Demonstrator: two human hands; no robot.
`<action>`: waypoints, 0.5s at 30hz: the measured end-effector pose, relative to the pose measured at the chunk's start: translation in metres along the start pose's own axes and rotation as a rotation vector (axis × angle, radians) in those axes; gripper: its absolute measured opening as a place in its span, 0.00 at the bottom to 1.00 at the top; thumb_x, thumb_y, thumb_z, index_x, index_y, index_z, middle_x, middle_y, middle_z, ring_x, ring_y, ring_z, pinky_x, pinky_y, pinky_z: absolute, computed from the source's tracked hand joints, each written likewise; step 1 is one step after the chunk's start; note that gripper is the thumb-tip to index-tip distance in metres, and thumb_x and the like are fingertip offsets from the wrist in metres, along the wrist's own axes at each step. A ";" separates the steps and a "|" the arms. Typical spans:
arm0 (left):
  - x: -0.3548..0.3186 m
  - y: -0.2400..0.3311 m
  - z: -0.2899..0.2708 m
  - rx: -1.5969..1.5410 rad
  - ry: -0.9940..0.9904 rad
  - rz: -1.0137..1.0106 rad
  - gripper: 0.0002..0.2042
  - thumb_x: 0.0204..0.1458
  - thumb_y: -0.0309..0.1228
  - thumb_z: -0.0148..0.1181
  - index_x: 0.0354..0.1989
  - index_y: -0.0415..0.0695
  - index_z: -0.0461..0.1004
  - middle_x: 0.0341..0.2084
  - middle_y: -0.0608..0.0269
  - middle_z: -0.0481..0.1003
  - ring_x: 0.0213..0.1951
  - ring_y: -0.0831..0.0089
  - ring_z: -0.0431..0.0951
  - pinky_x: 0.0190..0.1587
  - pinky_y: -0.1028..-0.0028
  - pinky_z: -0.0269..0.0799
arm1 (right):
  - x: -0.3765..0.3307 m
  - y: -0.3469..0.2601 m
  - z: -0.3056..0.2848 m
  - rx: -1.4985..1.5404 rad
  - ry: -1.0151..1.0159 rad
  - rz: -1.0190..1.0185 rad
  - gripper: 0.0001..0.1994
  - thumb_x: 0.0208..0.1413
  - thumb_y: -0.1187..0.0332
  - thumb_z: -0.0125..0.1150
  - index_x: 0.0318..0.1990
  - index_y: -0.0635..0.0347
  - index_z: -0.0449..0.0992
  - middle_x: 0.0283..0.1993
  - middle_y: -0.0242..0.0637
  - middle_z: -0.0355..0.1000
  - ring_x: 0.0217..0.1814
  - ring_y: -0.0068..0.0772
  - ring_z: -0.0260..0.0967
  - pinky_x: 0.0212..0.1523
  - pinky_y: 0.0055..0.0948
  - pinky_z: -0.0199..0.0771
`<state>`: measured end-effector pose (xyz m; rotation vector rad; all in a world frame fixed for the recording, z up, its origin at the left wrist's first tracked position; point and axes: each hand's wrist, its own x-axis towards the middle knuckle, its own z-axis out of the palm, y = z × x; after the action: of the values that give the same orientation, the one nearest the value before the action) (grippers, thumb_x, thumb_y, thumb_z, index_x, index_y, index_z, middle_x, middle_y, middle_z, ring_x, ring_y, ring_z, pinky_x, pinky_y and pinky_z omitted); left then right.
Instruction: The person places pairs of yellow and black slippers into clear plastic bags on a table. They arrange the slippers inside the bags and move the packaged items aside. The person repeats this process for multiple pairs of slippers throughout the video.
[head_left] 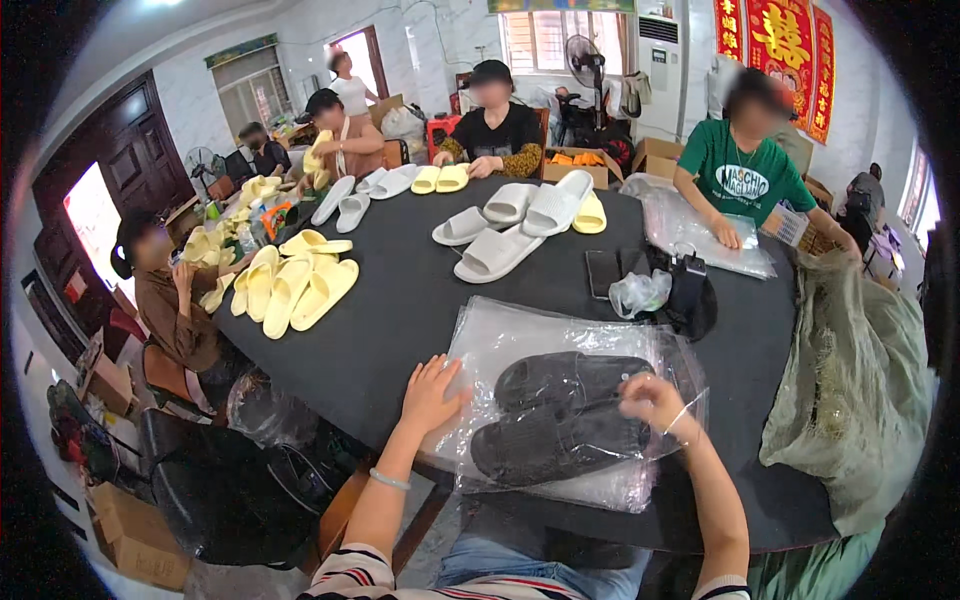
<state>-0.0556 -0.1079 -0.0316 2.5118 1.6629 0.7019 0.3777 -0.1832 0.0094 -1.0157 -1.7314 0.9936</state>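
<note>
Black slippers [545, 435] lie in clear plastic [683, 365] by your right hand [655, 402], fingers curled, grip unclear, while your left hand [432, 395], fingers spread, touches stacked bags [500, 325] without gripping

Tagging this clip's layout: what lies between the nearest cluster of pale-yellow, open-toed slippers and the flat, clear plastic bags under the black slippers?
The head view shows only bare black tabletop between the pale-yellow slippers and the clear plastic bags.
</note>
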 end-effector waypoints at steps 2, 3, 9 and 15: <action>-0.003 -0.001 -0.001 0.018 -0.002 -0.003 0.31 0.50 0.49 0.59 0.62 0.48 0.65 0.63 0.49 0.61 0.66 0.56 0.57 0.68 0.56 0.47 | 0.021 -0.030 0.018 -0.459 -0.128 -0.274 0.21 0.45 0.63 0.73 0.45 0.61 0.74 0.49 0.43 0.72 0.55 0.42 0.68 0.56 0.36 0.68; -0.004 -0.004 -0.005 0.033 -0.001 -0.003 0.31 0.50 0.49 0.59 0.62 0.49 0.65 0.63 0.50 0.61 0.66 0.56 0.57 0.68 0.56 0.46 | 0.029 -0.045 0.030 -0.584 -0.162 -0.310 0.26 0.43 0.58 0.73 0.48 0.62 0.74 0.51 0.46 0.71 0.57 0.46 0.66 0.59 0.38 0.66; 0.006 0.001 0.004 0.004 -0.014 0.064 0.32 0.46 0.42 0.65 0.62 0.48 0.65 0.62 0.51 0.62 0.66 0.54 0.57 0.67 0.55 0.48 | 0.051 -0.015 0.057 -0.716 -0.331 -0.433 0.21 0.48 0.51 0.67 0.33 0.64 0.76 0.41 0.48 0.70 0.43 0.50 0.69 0.45 0.39 0.72; 0.008 -0.013 -0.003 -0.269 0.104 -0.019 0.19 0.47 0.28 0.60 0.50 0.39 0.74 0.50 0.50 0.73 0.54 0.52 0.70 0.58 0.60 0.63 | 0.066 -0.044 0.076 -0.697 -0.171 -0.226 0.23 0.58 0.49 0.55 0.28 0.65 0.73 0.40 0.47 0.71 0.43 0.52 0.71 0.45 0.42 0.73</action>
<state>-0.0653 -0.0966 -0.0298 2.3060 1.5027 0.9962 0.2779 -0.1531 0.0455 -1.1355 -2.3509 0.3284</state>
